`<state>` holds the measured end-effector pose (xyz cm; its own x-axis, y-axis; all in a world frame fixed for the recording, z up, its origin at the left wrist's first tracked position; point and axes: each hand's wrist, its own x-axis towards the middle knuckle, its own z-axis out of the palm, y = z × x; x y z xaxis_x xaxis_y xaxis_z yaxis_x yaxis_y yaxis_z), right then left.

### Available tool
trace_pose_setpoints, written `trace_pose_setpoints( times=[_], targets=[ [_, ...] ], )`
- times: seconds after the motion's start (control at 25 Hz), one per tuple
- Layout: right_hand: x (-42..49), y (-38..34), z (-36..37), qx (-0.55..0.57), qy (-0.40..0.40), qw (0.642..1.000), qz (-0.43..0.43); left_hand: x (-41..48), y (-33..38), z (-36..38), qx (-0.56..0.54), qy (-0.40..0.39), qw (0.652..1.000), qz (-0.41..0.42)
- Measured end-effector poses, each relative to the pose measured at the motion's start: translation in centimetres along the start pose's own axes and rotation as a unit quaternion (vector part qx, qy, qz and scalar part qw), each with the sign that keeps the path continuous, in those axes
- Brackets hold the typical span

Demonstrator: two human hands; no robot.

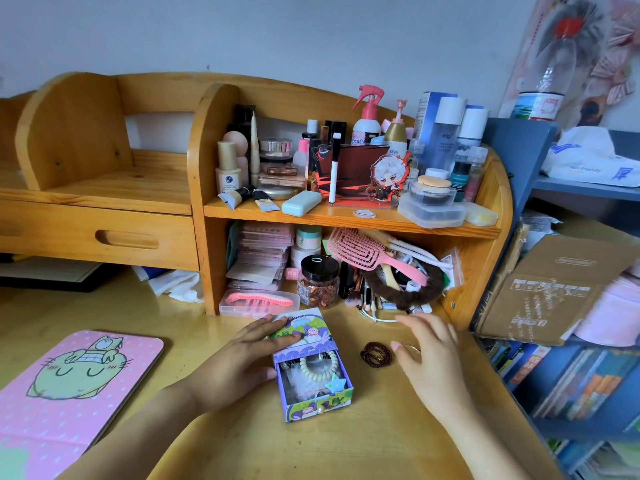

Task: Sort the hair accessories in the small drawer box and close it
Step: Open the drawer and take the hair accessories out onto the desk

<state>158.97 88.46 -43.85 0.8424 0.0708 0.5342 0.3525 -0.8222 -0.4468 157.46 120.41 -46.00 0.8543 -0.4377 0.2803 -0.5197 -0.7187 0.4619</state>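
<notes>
Sorting underway: left hand [239, 358] lies flat on the drawer box [304, 332], steadying it; right hand [429, 355], spread and empty, hovers beside the dark hair tie [376, 355], likely pinched next.

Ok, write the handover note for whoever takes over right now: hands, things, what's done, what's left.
Hands: left hand lies flat on top of the drawer box. The right hand is open, holds nothing, and is beside the dark beaded tie on the desk.
Done: drawer pulled out, with cream spiral tie and blue star clip inside.
Left: put the dark beaded tie in and push the drawer shut.
</notes>
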Motion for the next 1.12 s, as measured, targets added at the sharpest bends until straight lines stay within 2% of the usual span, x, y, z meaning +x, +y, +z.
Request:
trace_pose_setpoints(
  times=[0.12,0.28,0.48,0.76,1.0,1.12],
  targets=[
    [-0.5,-2.7,-0.1,0.099,-0.051,0.993,-0.041,0.0,0.1,0.0,-0.006,0.007,1.000,0.002],
    [-1.2,-5.1,0.2,0.118,-0.119,0.983,-0.073,0.0,0.3,-0.1,-0.005,0.002,1.000,0.000],
    [-1.5,-6.1,0.5,0.061,-0.162,0.981,-0.090,-0.1,0.5,-0.2,-0.004,0.002,1.000,-0.001],
    [-1.0,-7.0,0.4,0.030,-0.191,0.979,-0.058,-0.1,0.4,0.0,-0.006,0.007,1.000,0.000],
    [0.2,-8.8,-0.5,-0.092,-0.222,0.965,-0.103,-0.1,0.5,0.0,-0.009,0.007,1.000,0.000],
    [0.2,-9.2,-0.2,-0.118,-0.233,0.957,-0.125,-0.1,0.4,0.0,-0.007,0.006,1.000,0.002]
  ],
)
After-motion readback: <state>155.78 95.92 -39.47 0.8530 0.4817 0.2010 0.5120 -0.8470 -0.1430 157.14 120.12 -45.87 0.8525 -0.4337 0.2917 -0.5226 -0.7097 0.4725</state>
